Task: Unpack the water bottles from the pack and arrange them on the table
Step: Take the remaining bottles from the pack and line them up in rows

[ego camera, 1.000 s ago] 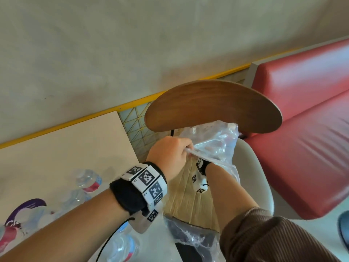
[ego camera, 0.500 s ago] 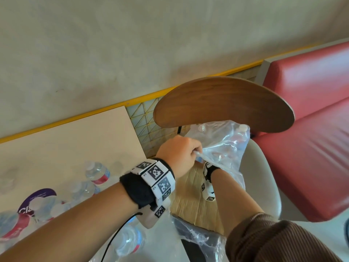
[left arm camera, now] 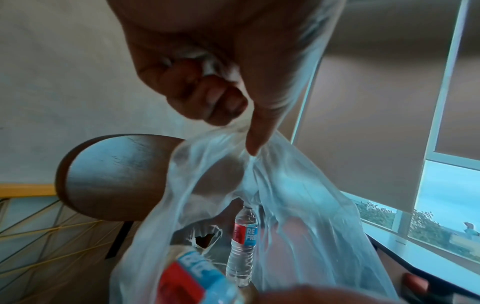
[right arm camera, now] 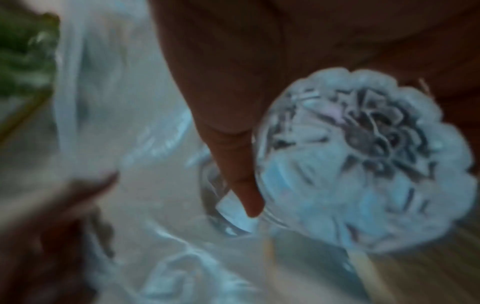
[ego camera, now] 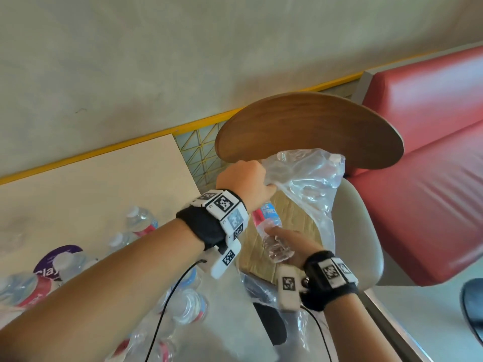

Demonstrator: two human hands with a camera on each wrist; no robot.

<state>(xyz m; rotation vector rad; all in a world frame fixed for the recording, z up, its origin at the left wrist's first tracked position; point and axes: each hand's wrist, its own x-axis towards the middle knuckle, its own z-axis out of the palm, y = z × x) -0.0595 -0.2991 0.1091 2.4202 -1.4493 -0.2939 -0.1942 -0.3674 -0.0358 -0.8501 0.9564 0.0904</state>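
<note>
Pinching a gathered fold of the clear plastic pack [ego camera: 308,178], the left grip [ego camera: 243,181] holds it open above the chair seat [ego camera: 366,231]. Lower and nearer the counter [ego camera: 91,184], the right grip [ego camera: 290,244] is curled round a bottle [ego camera: 271,231], its long axis slanting cap-away, base toward the wrist. Clear ribbed body, red-and-blue label. Another bottle [left arm camera: 242,242] stands upright inside the pack.
</note>
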